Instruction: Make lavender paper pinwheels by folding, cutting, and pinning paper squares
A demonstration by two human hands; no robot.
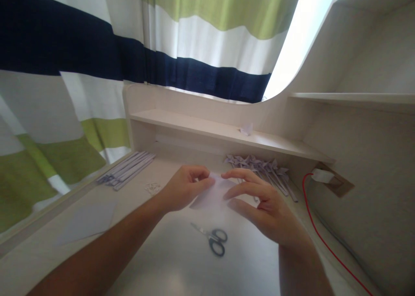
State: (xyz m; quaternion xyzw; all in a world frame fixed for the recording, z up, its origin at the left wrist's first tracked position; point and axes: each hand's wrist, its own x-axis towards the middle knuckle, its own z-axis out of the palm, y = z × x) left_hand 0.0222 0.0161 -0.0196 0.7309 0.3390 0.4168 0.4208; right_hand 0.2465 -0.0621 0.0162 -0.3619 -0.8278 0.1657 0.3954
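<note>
"Two bare hands are over the worktop (pixel 168 265). State of each grip?"

"Left hand (pixel 188 187): closed, thumb and forefinger pinching the far left edge of a white paper (pixel 210 197). Right hand (pixel 264 198): open, fingers spread at the paper's right side; firm contact unclear. The paper is between the hands, beyond the scissors (pixel 212 236)."

"Possible faults?"

"Judgement: the paper may swing or crease off line, since only one pinch clearly secures it. Second risk: the scissors lie loose, so a dropped wrist could knock them. Blades blurred; cannot tell whether parted."

"Containers?"

"None seen, so no contents to log. Items lie loose: rolled paper sticks (pixel 131 169) bundled at left; flat paper (pixel 89 220) nearer, beside the left forearm (pixel 126 239); pinwheel-like pieces (pixel 256 163) on sticks behind the right hand; a small pale heap (pixel 152 188), unidentifiable. The shelf (pixel 194 125) carries one small pale piece (pixel 247 129)."
</note>
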